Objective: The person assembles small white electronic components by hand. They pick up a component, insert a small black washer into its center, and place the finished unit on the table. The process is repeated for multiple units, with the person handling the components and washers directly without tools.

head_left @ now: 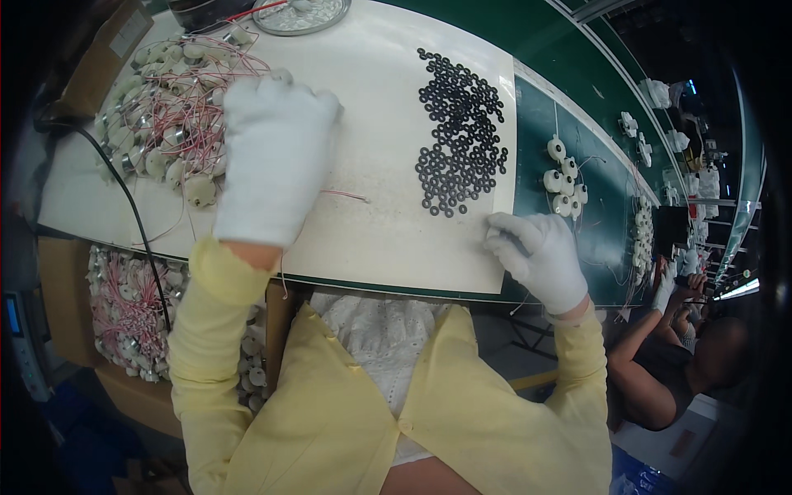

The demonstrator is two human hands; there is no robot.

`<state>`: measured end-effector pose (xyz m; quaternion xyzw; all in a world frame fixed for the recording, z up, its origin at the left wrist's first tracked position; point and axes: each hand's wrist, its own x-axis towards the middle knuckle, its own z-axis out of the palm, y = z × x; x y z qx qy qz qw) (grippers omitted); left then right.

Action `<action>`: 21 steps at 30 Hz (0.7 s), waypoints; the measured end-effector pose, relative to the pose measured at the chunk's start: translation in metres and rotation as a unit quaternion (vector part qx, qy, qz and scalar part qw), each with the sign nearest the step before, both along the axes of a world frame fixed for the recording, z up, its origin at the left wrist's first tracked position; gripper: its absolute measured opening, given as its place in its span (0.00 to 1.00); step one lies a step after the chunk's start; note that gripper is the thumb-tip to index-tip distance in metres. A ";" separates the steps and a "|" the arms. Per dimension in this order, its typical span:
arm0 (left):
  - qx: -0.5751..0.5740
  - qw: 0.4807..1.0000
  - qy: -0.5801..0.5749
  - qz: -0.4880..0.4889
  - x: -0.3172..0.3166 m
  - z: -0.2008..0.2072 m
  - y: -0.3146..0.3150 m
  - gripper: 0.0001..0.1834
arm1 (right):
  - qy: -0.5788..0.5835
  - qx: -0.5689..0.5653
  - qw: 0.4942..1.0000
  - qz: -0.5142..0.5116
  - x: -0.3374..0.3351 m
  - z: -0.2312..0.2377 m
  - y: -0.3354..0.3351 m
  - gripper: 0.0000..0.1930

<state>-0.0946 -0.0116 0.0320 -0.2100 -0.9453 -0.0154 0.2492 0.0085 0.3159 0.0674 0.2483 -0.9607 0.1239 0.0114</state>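
My left hand [276,157], in a white glove, is over the right side of a heap of small round cream-coloured motors [200,191] with red and white wires. Its fingers are curled closed, and the back of the hand hides whatever is in them. A thin reddish wire [345,195] sticks out beside it across the white board. My right hand [540,256], gloved too, hovers by the board's right edge with thumb and fingers bent together in a pinch; anything between them is too small to tell. Beyond it lie many small black rings [458,124], spread in a flat patch.
On the green mat [606,223] to the right stand several motors with black centres [565,177]. Cardboard boxes of wired motors [132,305] sit below the table at left. A black cable [124,177] crosses the left edge. A round metal dish [301,16] lies at the back; a co-worker [668,363] works at far right.
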 end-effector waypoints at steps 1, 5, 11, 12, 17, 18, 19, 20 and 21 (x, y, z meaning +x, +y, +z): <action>0.029 0.999 -0.018 -0.018 0.014 0.005 0.003 0.05 | -0.006 -0.011 1.000 0.004 -0.002 -0.002 0.000 0.13; 0.137 0.982 -0.088 -0.092 0.056 0.010 0.003 0.10 | -0.247 -0.343 0.902 -0.088 -0.006 -0.015 -0.002 0.14; 0.222 0.970 -0.080 -0.054 0.074 -0.010 0.013 0.24 | -0.298 -0.371 0.869 -0.138 -0.009 -0.013 -0.008 0.16; 0.222 0.971 -0.075 -0.044 0.076 -0.014 0.015 0.24 | -0.290 -0.360 0.877 -0.128 -0.010 -0.013 -0.008 0.16; 0.229 0.969 -0.083 -0.032 0.080 -0.020 0.016 0.24 | -0.175 -0.194 0.963 -0.064 -0.015 -0.008 -0.012 0.17; 0.229 0.969 -0.082 -0.031 0.080 -0.020 0.016 0.24 | -0.120 -0.140 0.982 -0.030 -0.018 -0.004 -0.014 0.18; 0.230 0.969 -0.082 -0.031 0.080 -0.020 0.016 0.24 | -0.064 -0.084 0.994 0.004 -0.020 -0.002 -0.015 0.19; 0.231 0.969 -0.080 -0.031 0.080 -0.020 0.016 0.24 | -0.023 -0.058 0.998 0.019 -0.021 -0.002 -0.017 0.20; 0.232 0.969 -0.081 -0.031 0.079 -0.020 0.016 0.24 | 0.018 -0.031 0.999 0.033 -0.021 -0.002 -0.019 0.21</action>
